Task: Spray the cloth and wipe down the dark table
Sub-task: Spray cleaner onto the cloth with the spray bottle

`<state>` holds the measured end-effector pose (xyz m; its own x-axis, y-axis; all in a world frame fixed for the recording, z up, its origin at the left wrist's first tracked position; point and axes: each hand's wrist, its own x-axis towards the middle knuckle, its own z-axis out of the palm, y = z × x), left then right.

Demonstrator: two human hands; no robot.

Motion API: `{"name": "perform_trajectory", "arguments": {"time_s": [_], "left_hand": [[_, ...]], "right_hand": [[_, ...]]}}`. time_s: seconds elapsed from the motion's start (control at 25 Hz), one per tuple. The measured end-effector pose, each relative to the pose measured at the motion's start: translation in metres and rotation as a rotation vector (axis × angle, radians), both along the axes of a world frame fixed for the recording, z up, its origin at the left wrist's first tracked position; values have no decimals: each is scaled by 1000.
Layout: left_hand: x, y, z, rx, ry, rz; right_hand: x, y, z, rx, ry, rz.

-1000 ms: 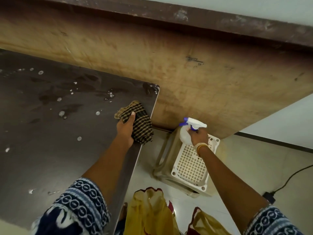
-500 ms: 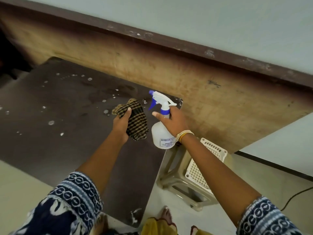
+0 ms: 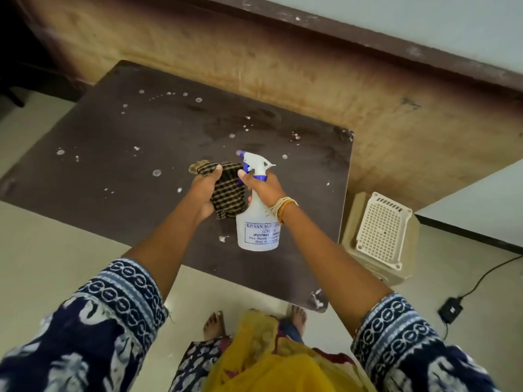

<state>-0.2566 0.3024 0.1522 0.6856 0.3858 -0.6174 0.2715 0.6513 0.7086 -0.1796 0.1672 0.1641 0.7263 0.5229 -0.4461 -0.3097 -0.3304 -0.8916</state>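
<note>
Two hands busy: left hand (image 3: pixel 204 190) bunches the soft, floppy cloth (image 3: pixel 229 190); right hand (image 3: pixel 261 185) grips the light bottle (image 3: pixel 258 224) by its neck.

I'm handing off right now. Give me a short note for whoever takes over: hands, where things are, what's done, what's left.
Left hand grips the checked cloth, held up over the dark table.
Right hand holds the spray bottle by its neck, nozzle aimed toward the cloth, forefinger at the trigger.
Done: both items in hand; droplets lie scattered on the tabletop.
Left: spray the cloth, then wipe the table.
</note>
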Motion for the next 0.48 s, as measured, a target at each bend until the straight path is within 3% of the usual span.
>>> {"name": "perform_trajectory", "arguments": {"time_s": [0.2, 0.32, 0.48], "left_hand": [[-33, 30, -18, -91, 25, 27], [-32, 41, -23, -193, -5, 50], [-15, 64, -25, -176, 31, 97]], "right_hand": [[-25, 32, -20, 39, 213, 11], [-22, 45, -23, 4, 186, 52], [-2, 52, -21, -24, 191, 160]]}}
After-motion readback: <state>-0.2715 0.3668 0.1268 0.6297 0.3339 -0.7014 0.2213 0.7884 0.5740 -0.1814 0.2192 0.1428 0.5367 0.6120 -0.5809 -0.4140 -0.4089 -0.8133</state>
